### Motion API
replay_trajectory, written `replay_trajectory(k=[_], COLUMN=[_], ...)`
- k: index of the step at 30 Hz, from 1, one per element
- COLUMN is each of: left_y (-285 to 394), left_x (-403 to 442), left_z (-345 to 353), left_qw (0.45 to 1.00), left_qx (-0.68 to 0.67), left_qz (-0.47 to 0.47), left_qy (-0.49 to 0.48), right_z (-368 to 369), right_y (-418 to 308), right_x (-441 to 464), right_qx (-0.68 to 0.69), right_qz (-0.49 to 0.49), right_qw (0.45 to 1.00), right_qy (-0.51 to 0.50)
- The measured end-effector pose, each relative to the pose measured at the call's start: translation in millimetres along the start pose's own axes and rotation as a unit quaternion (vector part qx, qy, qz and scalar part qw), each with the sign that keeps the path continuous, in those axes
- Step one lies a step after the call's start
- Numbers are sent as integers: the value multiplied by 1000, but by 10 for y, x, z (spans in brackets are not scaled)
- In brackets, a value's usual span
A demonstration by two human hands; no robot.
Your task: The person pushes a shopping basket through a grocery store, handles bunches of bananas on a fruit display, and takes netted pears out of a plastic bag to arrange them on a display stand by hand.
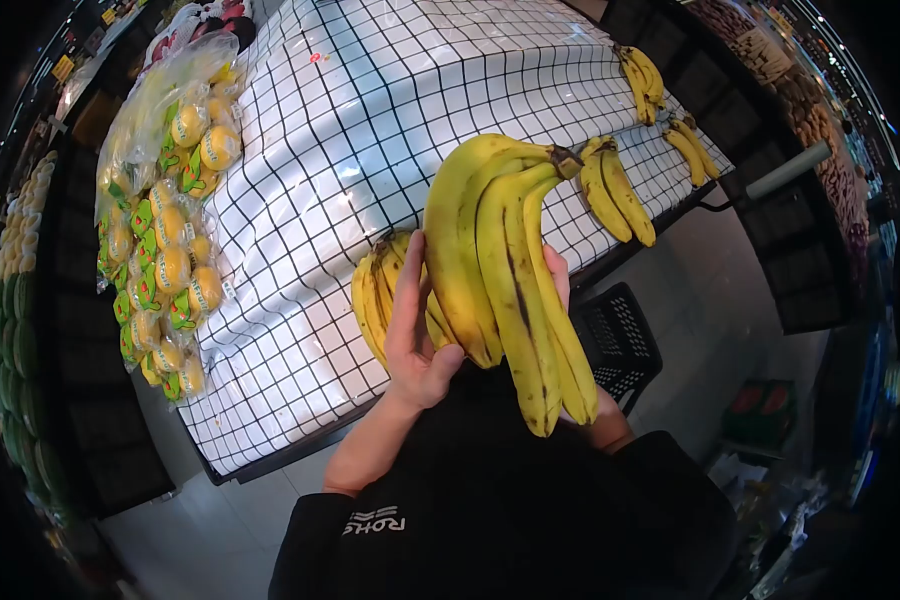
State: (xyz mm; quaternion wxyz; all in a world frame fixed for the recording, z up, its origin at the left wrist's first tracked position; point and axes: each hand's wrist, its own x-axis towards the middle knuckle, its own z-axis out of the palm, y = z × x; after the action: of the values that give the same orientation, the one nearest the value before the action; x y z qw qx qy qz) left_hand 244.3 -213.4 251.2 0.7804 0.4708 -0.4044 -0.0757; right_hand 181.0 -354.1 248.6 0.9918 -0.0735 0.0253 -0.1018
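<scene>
A large bunch of yellow-green bananas (505,240) with brown marks is held up between my two hands, its dark stem at the upper right. My left hand (418,350) grips its left side, fingers pointing up along the peel and thumb lower down. My right hand (558,275) is mostly hidden behind the bunch; only some fingers show at its right edge, and the wrist below. Just beyond my left hand, a smaller bunch of bananas (372,292) lies on the table, partly covered by the hand and the held bunch.
A table with a white checked cloth (320,200) stretches ahead. Bagged yellow fruit (175,260) lines its left side. Two bananas (615,195) and other small bunches (643,85) lie along the right edge. A black crate (620,340) stands below, right.
</scene>
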Motion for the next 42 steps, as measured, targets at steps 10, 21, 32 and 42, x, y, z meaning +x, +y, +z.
replay_trajectory(k=[10, 21, 32, 42], left_y=[393, 651, 467, 392], left_x=[-102, -1038, -1723, -1793], left_z=[-128, -1023, -1653, -1965], left_qw=[969, 887, 849, 863], left_qx=[20, -126, -43, -22], left_qz=[-217, -239, -276, -294], left_qy=[119, 376, 449, 410], right_z=[91, 67, -375, -746], right_y=[303, 1537, 2360, 2734], right_x=[-46, 175, 267, 345], right_qx=[-297, -397, -462, -550], right_qz=[-21, 129, 238, 85], right_qw=[953, 909, 854, 831], right_qy=[64, 5, 40, 6])
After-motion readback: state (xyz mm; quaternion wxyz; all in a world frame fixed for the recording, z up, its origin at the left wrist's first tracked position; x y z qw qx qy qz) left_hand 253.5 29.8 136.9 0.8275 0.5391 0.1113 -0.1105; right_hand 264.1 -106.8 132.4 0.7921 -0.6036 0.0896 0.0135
